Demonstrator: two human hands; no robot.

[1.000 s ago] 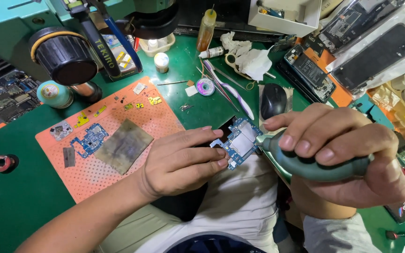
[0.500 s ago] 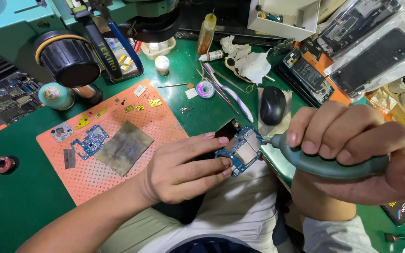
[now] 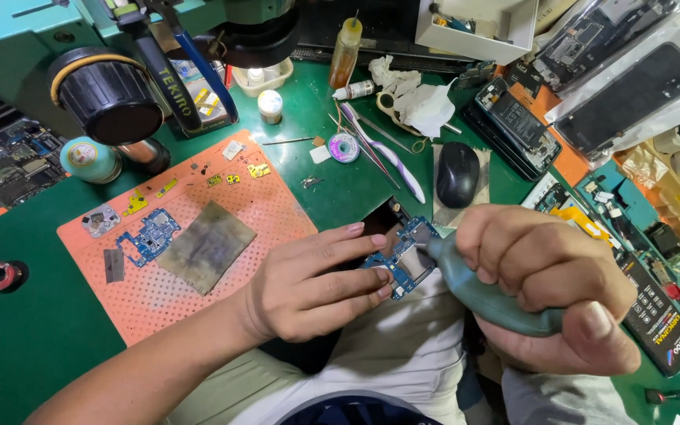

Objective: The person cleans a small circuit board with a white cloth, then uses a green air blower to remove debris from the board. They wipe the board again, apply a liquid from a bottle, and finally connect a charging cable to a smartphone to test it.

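At centre frame, my left hand is pinching a small blue circuit board between fingertips. My right hand is gripping a green rubber blower tightly, its nozzle touching the board, above the green table.

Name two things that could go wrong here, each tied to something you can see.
The blue circuit board is pinched only by the left hand fingers past the table's edge; it might slip into the lap. The right hand presses the green blower's nozzle against it, perhaps dislodging small parts.

Phone-repair workshop: microscope, circuit boards, opened phones
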